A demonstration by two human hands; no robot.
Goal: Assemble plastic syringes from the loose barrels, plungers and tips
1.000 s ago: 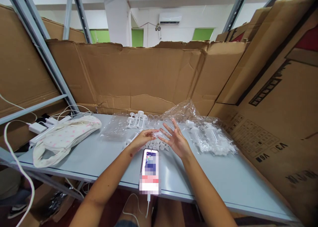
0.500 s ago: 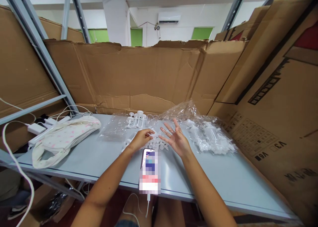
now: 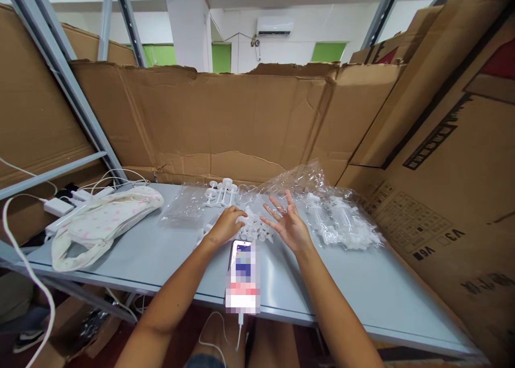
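My left hand (image 3: 227, 225) is at the left edge of a pile of small white plastic parts (image 3: 253, 229), its fingers curled; whether anything is between them is hidden. To the right of the pile, my right hand (image 3: 287, 224) is raised palm up with fingers spread, holding nothing. A phone (image 3: 242, 277) with a lit, blurred screen lies below the pile, a cable plugged into its lower end. Behind my left hand stand several white plunger-like pieces (image 3: 222, 192). Clear bags of white parts (image 3: 346, 223) lie right of my right hand.
A white cloth item with pink marks (image 3: 108, 226) lies at the left, beside power strips and white cables (image 3: 59, 208). A flat clear bag (image 3: 185, 204) rests left of the plunger-like pieces. Cardboard walls (image 3: 229, 116) enclose the grey table (image 3: 169, 255) at the back and sides.
My left hand has shifted slightly left. My right hand has moved slightly to the right, its fingers still spread.
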